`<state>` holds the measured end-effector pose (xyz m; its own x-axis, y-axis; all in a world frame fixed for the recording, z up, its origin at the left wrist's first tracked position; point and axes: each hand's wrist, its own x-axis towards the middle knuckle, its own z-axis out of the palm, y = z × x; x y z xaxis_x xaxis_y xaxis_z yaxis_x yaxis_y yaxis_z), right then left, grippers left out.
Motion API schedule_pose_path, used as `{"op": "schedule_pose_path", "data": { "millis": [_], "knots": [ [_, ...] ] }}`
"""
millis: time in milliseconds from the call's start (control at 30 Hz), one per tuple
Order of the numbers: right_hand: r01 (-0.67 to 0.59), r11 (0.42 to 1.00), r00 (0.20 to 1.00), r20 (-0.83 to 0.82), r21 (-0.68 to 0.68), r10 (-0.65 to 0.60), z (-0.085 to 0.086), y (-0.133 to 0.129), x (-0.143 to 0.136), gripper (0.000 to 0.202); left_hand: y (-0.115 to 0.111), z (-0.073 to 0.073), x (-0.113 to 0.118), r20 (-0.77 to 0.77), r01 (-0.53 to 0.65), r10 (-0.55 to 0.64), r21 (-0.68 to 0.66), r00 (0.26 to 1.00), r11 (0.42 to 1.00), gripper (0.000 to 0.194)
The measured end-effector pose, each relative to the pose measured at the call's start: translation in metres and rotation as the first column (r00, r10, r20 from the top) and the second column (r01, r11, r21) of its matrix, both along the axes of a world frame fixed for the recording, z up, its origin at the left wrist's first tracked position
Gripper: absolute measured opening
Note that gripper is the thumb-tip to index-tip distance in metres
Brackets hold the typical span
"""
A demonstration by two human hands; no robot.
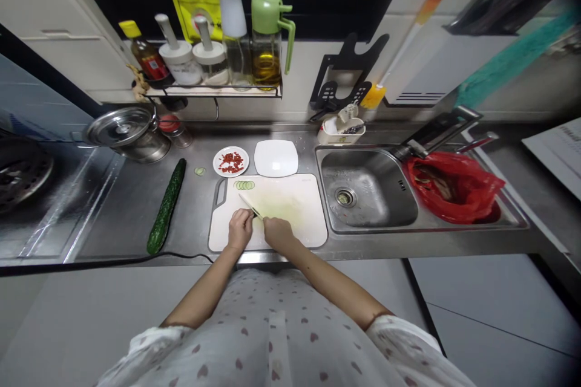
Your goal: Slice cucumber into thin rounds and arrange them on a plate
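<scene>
My right hand (279, 234) is closed round the handle of a kitchen knife (247, 201); its blade points up and left over the white cutting board (308, 205). Close beside the blade, my left hand (240, 231) has its fingers bent and pressed together on a small dark-green piece, seemingly cucumber and mostly hidden by the fingers. A row of overlapping cucumber slices (244, 185) lies near the board's top left. Left of the board rests a whole cucumber (167, 208), and a few thin slices (200, 172) lie on the counter.
Behind the board stand a plate of chopped red bits (218, 161) and a white square plate (276, 158). The sink (370, 187) is on the right, with a red plastic bag (456, 187). A steel pot (145, 139) and a black cord (149, 257) are at left.
</scene>
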<state>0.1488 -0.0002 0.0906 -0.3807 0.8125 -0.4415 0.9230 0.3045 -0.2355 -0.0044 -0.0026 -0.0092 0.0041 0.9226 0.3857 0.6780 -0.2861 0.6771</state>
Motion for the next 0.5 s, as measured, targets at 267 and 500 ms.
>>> {"op": "schedule_pose_path", "data": {
  "millis": [267, 500],
  "knots": [
    [0.008, 1.000, 1.000, 0.012, -0.006, -0.008, -0.0013, 0.0028, 0.0002, 0.027, 0.0005, -0.0008, -0.0002, 0.003, -0.001, 0.001, -0.006, 1.000, 1.000, 0.018],
    [0.008, 1.000, 1.000, -0.010, 0.001, -0.008, -0.0052, 0.0035, -0.0007, 0.026, 0.0006, -0.0012, -0.0003, -0.003, 0.001, -0.001, -0.001, 1.000, 1.000, 0.018]
  ]
}}
